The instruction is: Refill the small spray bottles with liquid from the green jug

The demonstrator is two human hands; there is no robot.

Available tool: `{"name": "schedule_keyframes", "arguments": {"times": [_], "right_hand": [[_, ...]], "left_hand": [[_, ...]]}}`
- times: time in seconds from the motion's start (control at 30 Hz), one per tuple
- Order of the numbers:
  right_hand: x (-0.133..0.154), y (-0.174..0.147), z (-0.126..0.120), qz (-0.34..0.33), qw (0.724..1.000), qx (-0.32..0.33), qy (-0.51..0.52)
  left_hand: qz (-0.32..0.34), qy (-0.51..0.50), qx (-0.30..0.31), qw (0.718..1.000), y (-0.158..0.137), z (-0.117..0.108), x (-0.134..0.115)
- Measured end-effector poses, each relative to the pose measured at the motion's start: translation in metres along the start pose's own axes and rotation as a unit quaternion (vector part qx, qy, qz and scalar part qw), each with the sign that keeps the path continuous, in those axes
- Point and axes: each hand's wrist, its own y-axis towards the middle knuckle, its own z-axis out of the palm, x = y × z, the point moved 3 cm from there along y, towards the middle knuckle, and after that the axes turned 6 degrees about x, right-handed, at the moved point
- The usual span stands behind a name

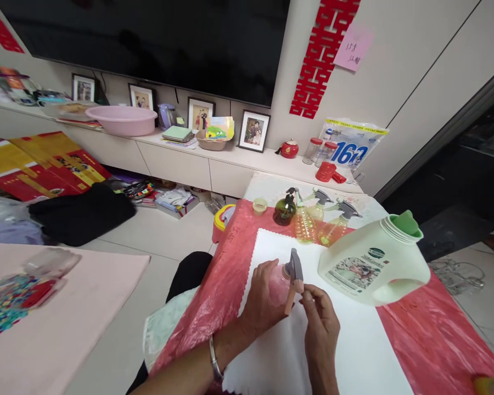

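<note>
My left hand (259, 299) is wrapped round a small pink spray bottle (279, 285) with a grey spray head (295, 266). It holds the bottle above a white mat. My right hand (321, 323) has its thumb and forefinger pinched together at the front of the spray head, by the nozzle; its other fingers are curled. Just beyond the mat stand a dark green spray bottle (285, 209) and several clear yellowish spray bottles (305, 224). To the right, a large pale green jug (370, 263) has a green measuring cup (407, 224) in its mouth.
The white mat (354, 334) lies over a red plastic table cover (206, 299). A small pale yellow cap (259, 206) sits at the far left of the table. A pink-covered table (86, 307) with colourful small pieces stands to the left. A low cabinet (173, 159) runs along the wall.
</note>
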Motion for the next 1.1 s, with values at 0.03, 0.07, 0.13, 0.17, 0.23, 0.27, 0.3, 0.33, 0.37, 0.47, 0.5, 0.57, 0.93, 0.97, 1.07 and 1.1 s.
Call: {"name": "schedule_keyframes", "arguments": {"times": [0.03,0.07,0.13,0.17,0.23,0.27,0.3,0.33,0.37,0.47,0.5,0.57,0.93,0.97,1.07,1.1], "right_hand": [[0.002,0.003,-0.001,-0.004,1.000,0.020,-0.016],[0.005,0.007,0.000,-0.013,0.998,0.050,-0.029],[0.011,0.012,0.007,-0.037,0.991,0.124,-0.046],[0.014,0.014,0.012,-0.048,0.985,0.155,-0.054],[0.020,0.015,0.022,-0.066,0.978,0.180,-0.082],[0.023,0.015,0.027,-0.071,0.977,0.176,-0.094],[0.024,0.015,0.030,-0.076,0.978,0.166,-0.103],[0.025,0.014,0.033,-0.081,0.979,0.152,-0.108],[0.026,0.013,0.035,-0.087,0.980,0.137,-0.111],[0.028,0.012,0.039,-0.125,0.980,0.095,-0.120],[0.028,0.013,0.039,-0.139,0.979,0.080,-0.125],[0.030,0.014,0.039,-0.153,0.978,0.052,-0.134],[0.041,0.019,0.040,-0.127,0.982,0.013,-0.137],[0.041,0.019,0.040,-0.125,0.983,0.014,-0.134],[0.039,0.020,0.040,-0.119,0.985,0.028,-0.126],[0.039,0.022,0.039,-0.118,0.984,0.037,-0.125]], "left_hand": [[0.002,0.006,0.000,1.000,0.000,0.000,0.002],[0.006,0.012,0.003,1.000,-0.001,0.000,0.003],[0.022,0.020,0.016,0.999,-0.001,-0.002,0.007],[0.032,0.021,0.023,0.999,-0.002,-0.003,0.008],[0.043,0.018,0.033,0.998,-0.003,-0.005,0.010],[0.044,0.014,0.033,0.998,-0.004,-0.006,0.011],[0.042,0.011,0.031,0.999,-0.004,-0.006,0.012],[0.040,0.008,0.029,0.999,-0.004,-0.006,0.012],[0.035,0.006,0.028,0.999,-0.005,-0.005,0.012],[0.015,-0.001,0.041,0.999,-0.004,-0.002,0.013],[0.009,-0.002,0.052,0.999,-0.004,-0.001,0.013],[0.004,0.004,0.073,0.997,-0.004,0.000,0.013],[0.018,-0.005,0.090,0.996,-0.006,0.001,0.010],[0.007,-0.008,0.101,0.995,-0.006,0.002,0.010],[-0.026,-0.017,0.139,0.990,-0.004,0.002,0.011],[-0.038,-0.020,0.151,0.988,-0.003,0.001,0.011]]}}
